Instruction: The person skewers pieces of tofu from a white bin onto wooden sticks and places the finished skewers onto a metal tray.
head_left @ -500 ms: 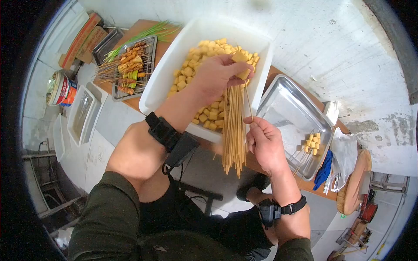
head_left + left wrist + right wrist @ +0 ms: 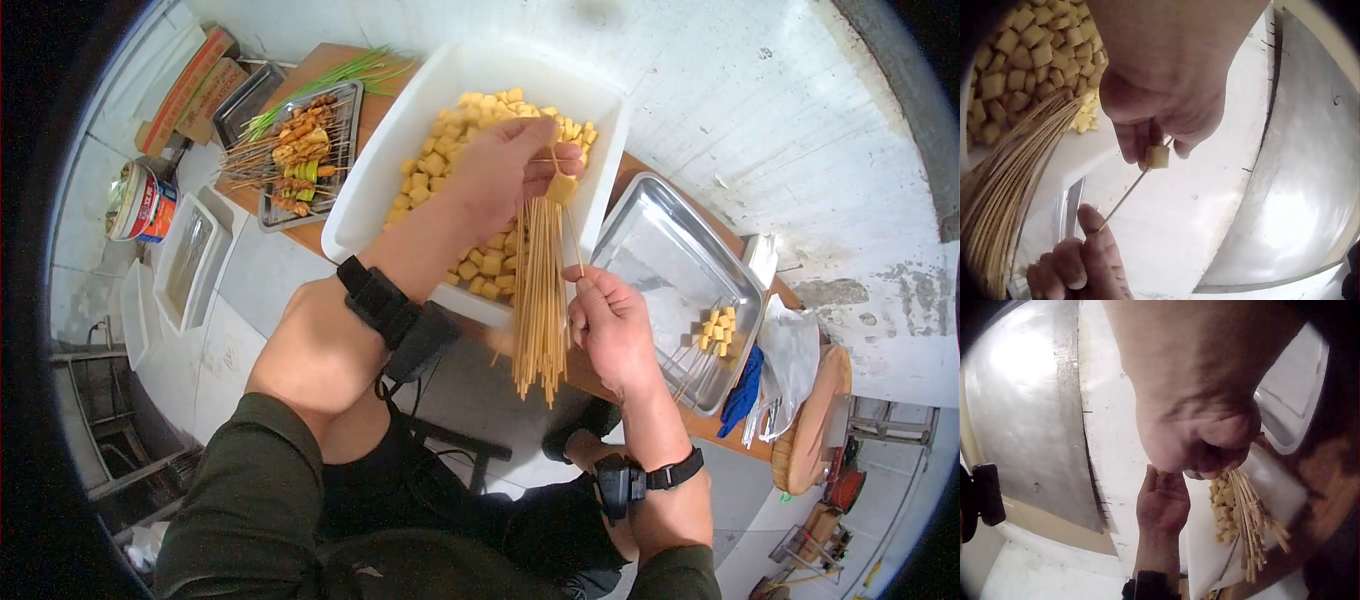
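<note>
The right hand (image 2: 612, 330) pinches the lower part of a thin skewer (image 2: 1124, 201) between thumb and fingers. A yellow cube (image 2: 1158, 157) is threaded near the skewer's upper end, and the left hand (image 2: 500, 175) has fingers and thumb around it, with the tip poking out beyond. Below the left hand, a bundle of bare skewers (image 2: 540, 300) hangs over the near rim of a white tub (image 2: 385, 190), which holds many yellow cubes (image 2: 490, 265). In the right wrist view the right hand (image 2: 1197, 431) hides most of the skewer.
Right of the tub a metal tray (image 2: 650, 240) holds several cube skewers (image 2: 717, 330). A blue cloth (image 2: 741, 395) and a plastic bag (image 2: 790, 350) lie beyond it. On the left stands a tray of assorted skewers (image 2: 303, 150) beside green stalks (image 2: 350, 70).
The left thumb has lifted and the fingers have spread somewhat. The cube on the skewer sits slightly lower, and the upper cube by the thumb no longer shows. The right hand has hardly moved.
</note>
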A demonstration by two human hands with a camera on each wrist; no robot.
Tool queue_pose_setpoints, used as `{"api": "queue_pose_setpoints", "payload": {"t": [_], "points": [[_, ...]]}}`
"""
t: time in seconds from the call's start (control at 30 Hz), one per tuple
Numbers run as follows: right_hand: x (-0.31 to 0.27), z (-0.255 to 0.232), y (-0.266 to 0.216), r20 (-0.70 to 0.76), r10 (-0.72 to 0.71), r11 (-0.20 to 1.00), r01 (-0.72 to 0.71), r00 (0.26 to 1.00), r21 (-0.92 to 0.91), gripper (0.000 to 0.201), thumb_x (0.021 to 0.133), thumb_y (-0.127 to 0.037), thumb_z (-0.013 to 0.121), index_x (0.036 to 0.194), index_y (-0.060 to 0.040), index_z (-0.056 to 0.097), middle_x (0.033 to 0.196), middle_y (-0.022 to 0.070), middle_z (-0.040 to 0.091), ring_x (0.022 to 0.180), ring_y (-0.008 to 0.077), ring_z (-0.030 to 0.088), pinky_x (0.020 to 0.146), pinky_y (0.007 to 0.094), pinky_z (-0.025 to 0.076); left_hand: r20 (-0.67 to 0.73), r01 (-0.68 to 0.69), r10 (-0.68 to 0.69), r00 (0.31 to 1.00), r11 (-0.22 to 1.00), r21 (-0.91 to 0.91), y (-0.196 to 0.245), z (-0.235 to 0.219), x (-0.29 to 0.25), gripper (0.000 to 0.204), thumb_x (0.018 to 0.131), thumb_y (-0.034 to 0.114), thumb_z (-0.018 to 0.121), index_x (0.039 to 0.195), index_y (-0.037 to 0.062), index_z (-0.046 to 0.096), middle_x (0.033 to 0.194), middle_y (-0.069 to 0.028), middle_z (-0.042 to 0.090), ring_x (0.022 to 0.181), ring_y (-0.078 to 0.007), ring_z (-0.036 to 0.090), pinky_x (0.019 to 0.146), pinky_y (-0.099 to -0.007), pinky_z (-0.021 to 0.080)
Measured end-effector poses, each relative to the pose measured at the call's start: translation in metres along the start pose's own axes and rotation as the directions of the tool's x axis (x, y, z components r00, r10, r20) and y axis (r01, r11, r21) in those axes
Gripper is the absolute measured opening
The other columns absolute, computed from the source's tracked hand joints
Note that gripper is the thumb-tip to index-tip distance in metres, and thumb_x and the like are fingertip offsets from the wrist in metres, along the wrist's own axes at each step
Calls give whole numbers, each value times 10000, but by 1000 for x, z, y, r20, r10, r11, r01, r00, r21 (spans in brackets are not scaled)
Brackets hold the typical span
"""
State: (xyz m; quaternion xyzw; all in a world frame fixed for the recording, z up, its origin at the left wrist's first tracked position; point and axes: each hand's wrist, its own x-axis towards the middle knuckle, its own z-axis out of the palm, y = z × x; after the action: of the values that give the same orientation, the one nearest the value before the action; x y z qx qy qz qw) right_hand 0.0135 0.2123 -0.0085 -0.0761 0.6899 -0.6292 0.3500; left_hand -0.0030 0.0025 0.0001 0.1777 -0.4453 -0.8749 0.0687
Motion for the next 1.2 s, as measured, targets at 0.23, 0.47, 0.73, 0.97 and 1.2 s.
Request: {"api": "queue_pose_setpoints", "payload": {"t": [0.23, 0.47, 0.73, 0.97, 1.2], "points": [[-1, 3, 5, 25, -14, 997, 16, 1000, -72, 206, 1028, -145, 471, 1097, -17, 617, 633, -41, 465, 503, 50, 390, 461, 202, 312, 3, -44, 44, 999, 997, 66, 0, -7, 0, 274, 1000, 299, 556, 1064, 39, 616, 1007, -92, 697, 909, -182, 689, 817, -312, 561], [-1, 5, -4, 26, 34, 999, -34, 999, 16, 201, 1028, -148, 472, 1103, -19, 607, 627, -40, 452, 483, 49, 362, 447, 208, 284, 105, -3, -7, 994, 995, 95, -7, -3, -4, 345, 980, 273, 583, 1150, -28, 599, 997, -99, 691, 907, -175, 683, 773, -283, 570], [-3, 1, -4, 38, 41, 998, -43, 998, 53, 224, 1018, -141, 468, 1083, -1, 631, 640, -35, 499, 525, 59, 428, 490, 231, 353, 112, 18, -37, 993, 986, 165, -8, 2, -7, 295, 974, 278, 604, 1083, 5, 619, 984, -90, 690, 901, -157, 678, 765, -276, 569], [-3, 0, -8, 58, 72, 996, -74, 996, 41, 217, 1015, -136, 472, 1082, -1, 627, 651, -42, 487, 526, 55, 414, 482, 227, 333, 149, 12, -40, 988, 983, 182, -12, -4, -2, 261, 936, 212, 661, 1094, 11, 610, 994, -81, 686, 913, -154, 683, 799, -277, 579], [-3, 1, -10, 64, 67, 996, -70, 996, 49, 214, 1015, -139, 470, 1077, -6, 626, 662, -41, 488, 527, 56, 411, 478, 226, 323, 120, -1, -25, 992, 978, 209, -10, 3, -8, 237, 920, 187, 667, 1083, 29, 601, 974, -66, 686, 886, -141, 687, 791, -278, 579]]}}
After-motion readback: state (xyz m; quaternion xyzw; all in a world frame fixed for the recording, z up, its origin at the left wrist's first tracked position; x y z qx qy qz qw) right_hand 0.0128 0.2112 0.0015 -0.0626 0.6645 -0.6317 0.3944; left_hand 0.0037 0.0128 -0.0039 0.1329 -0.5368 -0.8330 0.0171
